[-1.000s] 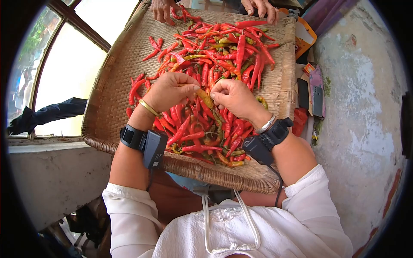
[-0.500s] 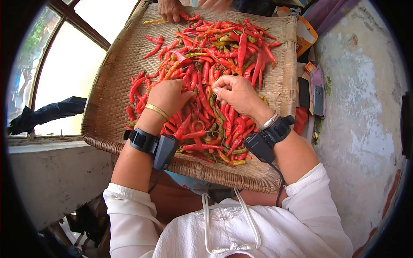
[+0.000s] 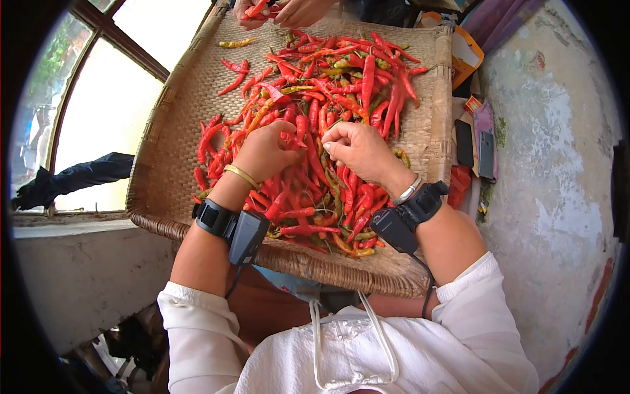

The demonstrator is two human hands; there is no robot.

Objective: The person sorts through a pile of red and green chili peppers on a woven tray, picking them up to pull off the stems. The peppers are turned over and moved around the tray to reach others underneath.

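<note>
A heap of red chili peppers (image 3: 295, 197), some of them yellow-green, covers the middle of a shallow woven tray (image 3: 177, 118). Over the heap, my left hand (image 3: 266, 152) curls its fingers closed around a red chili pepper, largely covered by the fingers. Just to its right, my right hand (image 3: 361, 150) pinches thumb and forefinger together; what sits between the tips is too small to make out. A small gap separates the two hands. Each wrist carries a bracelet and a black strapped device.
At the tray's far edge, another person's hands (image 3: 298, 10) hold red peppers. A lone yellow pepper (image 3: 237, 43) lies near them. Two phones (image 3: 485, 154) rest right of the tray, beside a worn wall (image 3: 551, 144). On the left are a window and a dark folded umbrella (image 3: 85, 174).
My left hand has shifted slightly right and down. My right hand has dropped a little, still pinched. The other person's hands have come together, lifting red peppers off the tray.
</note>
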